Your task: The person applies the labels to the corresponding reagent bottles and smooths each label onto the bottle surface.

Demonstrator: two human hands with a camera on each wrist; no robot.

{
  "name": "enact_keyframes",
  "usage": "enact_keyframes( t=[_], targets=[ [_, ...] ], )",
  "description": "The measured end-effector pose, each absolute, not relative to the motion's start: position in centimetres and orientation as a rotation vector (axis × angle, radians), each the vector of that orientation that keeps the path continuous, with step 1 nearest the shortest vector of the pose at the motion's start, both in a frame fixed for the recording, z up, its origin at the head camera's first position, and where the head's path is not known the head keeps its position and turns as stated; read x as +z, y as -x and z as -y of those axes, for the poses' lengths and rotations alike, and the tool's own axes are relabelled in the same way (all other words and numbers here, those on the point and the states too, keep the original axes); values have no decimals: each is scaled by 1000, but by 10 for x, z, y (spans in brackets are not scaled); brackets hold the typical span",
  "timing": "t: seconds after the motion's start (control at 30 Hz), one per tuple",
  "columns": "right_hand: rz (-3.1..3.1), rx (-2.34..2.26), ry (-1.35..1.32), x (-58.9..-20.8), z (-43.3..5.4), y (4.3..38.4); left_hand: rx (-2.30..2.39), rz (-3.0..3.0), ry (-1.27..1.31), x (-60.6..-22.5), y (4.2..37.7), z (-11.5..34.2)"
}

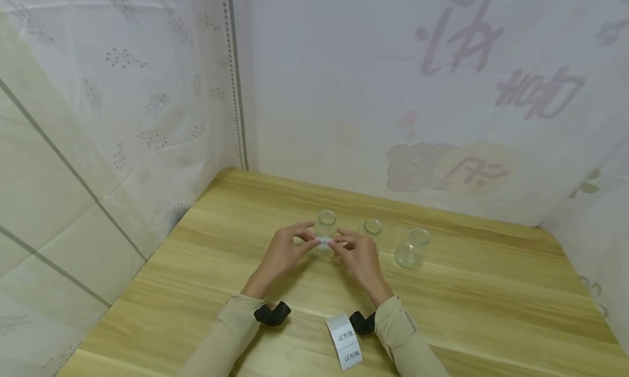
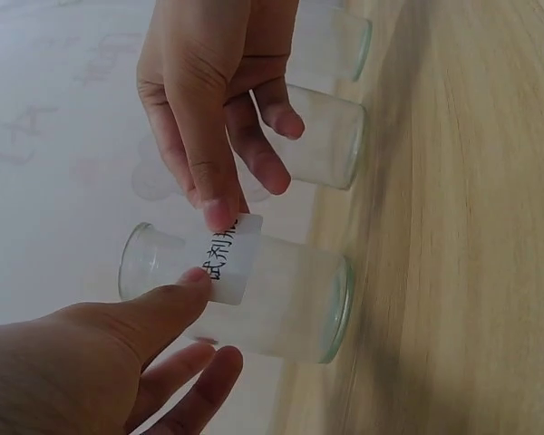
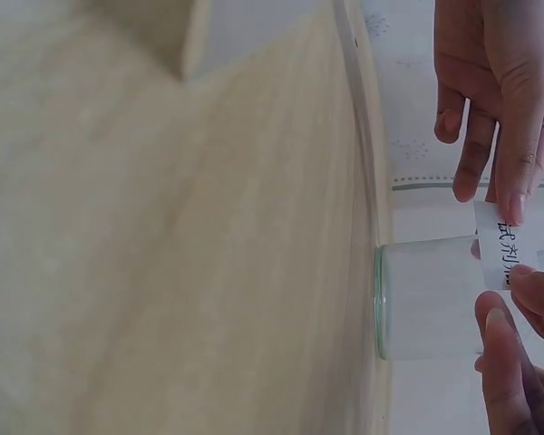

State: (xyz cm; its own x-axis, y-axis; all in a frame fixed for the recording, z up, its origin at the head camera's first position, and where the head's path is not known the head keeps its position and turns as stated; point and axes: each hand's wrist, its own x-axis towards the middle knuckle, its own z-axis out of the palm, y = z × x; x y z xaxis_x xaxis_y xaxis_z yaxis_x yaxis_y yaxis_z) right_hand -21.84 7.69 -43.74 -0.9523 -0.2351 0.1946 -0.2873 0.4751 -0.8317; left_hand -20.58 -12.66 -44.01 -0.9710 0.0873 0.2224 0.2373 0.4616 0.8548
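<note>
A small white label [image 1: 324, 243] with black handwriting is stretched between my two hands in front of a clear glass jar [image 1: 326, 221]. My left hand [image 1: 284, 251] pinches the label's left end between thumb and fingers. At the other end, the thumb and fingers of my right hand [image 1: 361, 258] pinch it. In the left wrist view the label [image 2: 236, 267] overlaps the side of the upright jar [image 2: 295, 294], both thumbs on its face. The right wrist view shows the label [image 3: 491, 240] level with the jar's upper part.
To the right stand two more clear jars, one [image 1: 372, 227] partly behind my right hand and another [image 1: 413, 249] farther right. A strip of handwritten labels [image 1: 345, 341] lies on the wooden table [image 1: 472, 300] near my right sleeve. Printed cloth walls [image 1: 314, 93] enclose the table.
</note>
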Motion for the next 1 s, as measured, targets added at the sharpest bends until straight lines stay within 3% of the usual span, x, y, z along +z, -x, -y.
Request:
enact_keyframes(
  t=[1.0],
  targets=[
    [2641,1366,-476,-443,-71,224,-1485,2548,227,-450,210,124]
  ],
)
